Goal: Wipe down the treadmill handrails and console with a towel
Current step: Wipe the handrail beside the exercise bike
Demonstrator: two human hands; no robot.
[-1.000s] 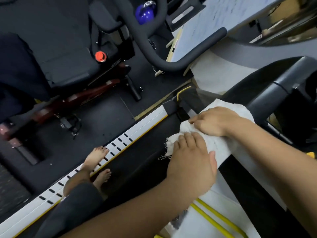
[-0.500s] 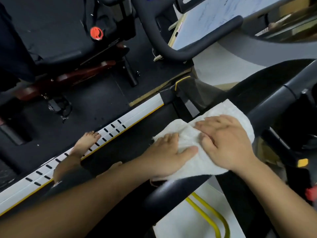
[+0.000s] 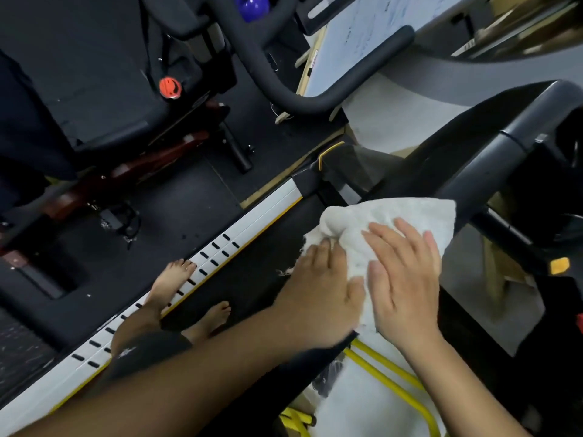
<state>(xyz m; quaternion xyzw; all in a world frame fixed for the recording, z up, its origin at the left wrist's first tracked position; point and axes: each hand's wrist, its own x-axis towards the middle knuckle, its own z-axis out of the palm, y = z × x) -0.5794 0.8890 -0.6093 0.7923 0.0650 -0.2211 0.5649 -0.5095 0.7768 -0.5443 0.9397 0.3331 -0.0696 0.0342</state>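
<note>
A white towel [image 3: 407,216] is draped over the treadmill's black handrail [image 3: 473,171], which slants from lower left to upper right. My left hand [image 3: 318,298] lies on the towel's lower left part, fingers stretched out, with the tips pushed into a bunched fold. Beside it my right hand [image 3: 407,279] presses flat on the towel with spread fingers. The rail under both hands is hidden by the cloth. Dark console parts [image 3: 536,216] with a yellow button [image 3: 560,265] sit at the right edge.
My bare feet [image 3: 176,275] stand on the white slotted side rail [image 3: 220,250] and the dark belt. An exercise bike with a red knob [image 3: 170,87] and a curved black handlebar [image 3: 331,93] stands to the left and behind. Yellow bars [image 3: 388,373] run below the handrail.
A second ago my right hand was curled on the towel; now it lies flat with spread fingers. Both hands and the towel have slid a little along the handrail.
</note>
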